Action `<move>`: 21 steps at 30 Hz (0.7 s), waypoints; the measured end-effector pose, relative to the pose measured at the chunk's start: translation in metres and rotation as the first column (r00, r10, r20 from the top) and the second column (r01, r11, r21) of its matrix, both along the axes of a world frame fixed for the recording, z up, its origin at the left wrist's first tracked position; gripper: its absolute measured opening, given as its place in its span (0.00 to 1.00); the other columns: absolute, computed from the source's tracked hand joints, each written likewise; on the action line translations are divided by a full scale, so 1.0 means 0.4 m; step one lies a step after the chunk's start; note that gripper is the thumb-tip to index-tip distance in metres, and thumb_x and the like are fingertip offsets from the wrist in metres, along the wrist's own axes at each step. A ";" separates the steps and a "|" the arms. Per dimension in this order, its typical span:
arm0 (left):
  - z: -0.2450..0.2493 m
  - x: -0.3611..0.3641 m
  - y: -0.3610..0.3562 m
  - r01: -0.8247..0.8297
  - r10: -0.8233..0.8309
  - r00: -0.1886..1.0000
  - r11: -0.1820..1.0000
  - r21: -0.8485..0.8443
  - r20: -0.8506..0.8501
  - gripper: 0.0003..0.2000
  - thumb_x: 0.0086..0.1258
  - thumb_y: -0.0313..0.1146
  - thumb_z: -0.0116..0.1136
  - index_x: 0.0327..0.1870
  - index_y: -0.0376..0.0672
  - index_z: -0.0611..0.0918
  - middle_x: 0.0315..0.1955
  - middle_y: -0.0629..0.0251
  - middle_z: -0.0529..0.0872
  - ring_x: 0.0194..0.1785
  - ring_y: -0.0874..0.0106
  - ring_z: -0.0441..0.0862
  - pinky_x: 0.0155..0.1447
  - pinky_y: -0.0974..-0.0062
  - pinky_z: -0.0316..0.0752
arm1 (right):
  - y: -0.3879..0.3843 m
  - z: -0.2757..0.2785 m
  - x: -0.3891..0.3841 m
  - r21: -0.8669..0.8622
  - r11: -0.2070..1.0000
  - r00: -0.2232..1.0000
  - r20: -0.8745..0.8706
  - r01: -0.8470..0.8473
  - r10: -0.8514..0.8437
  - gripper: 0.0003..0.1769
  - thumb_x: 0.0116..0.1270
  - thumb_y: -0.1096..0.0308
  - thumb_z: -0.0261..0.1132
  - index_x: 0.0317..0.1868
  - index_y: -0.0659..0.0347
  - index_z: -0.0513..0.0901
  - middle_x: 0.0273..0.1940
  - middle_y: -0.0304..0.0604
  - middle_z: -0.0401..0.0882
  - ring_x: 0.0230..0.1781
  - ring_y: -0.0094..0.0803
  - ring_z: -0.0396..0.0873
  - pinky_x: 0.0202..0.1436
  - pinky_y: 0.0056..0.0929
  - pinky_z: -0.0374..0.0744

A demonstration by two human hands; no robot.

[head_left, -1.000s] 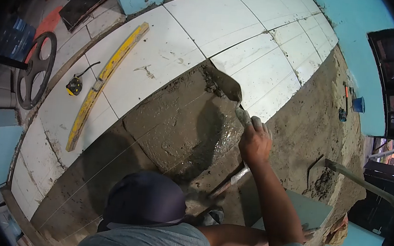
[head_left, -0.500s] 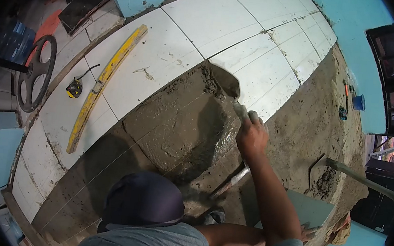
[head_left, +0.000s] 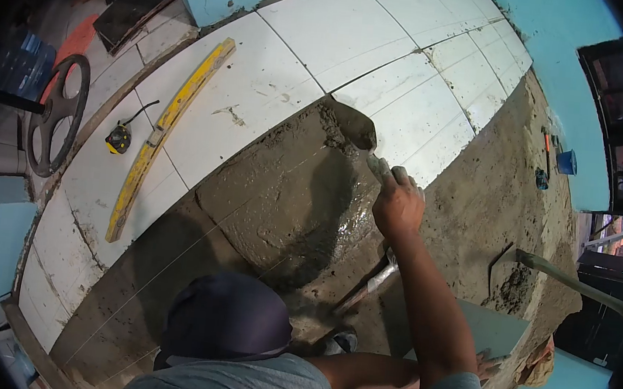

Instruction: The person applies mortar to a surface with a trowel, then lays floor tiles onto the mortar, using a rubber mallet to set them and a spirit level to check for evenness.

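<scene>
One trowel [head_left: 358, 128] is clamped in the right fingers [head_left: 400, 175]; at 1 o'clock, tiles [head_left: 421, 115] could be chipped by a careless swing. At 4 o'clock, the left fingers [head_left: 488, 361] are held apart.

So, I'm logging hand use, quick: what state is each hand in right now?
Left hand: open, partly hidden, fingers spread at the grey panel.
Right hand: closed, holding the trowel by its handle.

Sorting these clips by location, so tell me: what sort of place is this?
Likely a room under renovation: wet mortar spread beside white tiles, and a trowel at the mortar's edge.
</scene>
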State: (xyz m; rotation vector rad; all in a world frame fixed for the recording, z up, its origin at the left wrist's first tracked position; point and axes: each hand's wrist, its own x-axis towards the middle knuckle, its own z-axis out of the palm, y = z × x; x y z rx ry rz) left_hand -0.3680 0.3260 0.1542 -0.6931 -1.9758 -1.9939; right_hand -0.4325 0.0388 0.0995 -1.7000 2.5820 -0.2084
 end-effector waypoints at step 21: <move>-0.011 0.000 0.007 0.040 -0.040 0.999 0.999 0.007 0.014 0.23 0.74 0.44 0.64 0.64 0.41 0.80 0.68 0.49 0.77 0.69 0.49 0.77 0.71 0.50 0.71 | 0.063 -0.065 -0.040 0.131 0.942 0.691 0.649 0.310 -0.318 0.30 0.70 0.51 0.76 0.61 0.68 0.88 0.48 0.58 0.93 0.48 0.39 0.91 0.56 0.37 0.85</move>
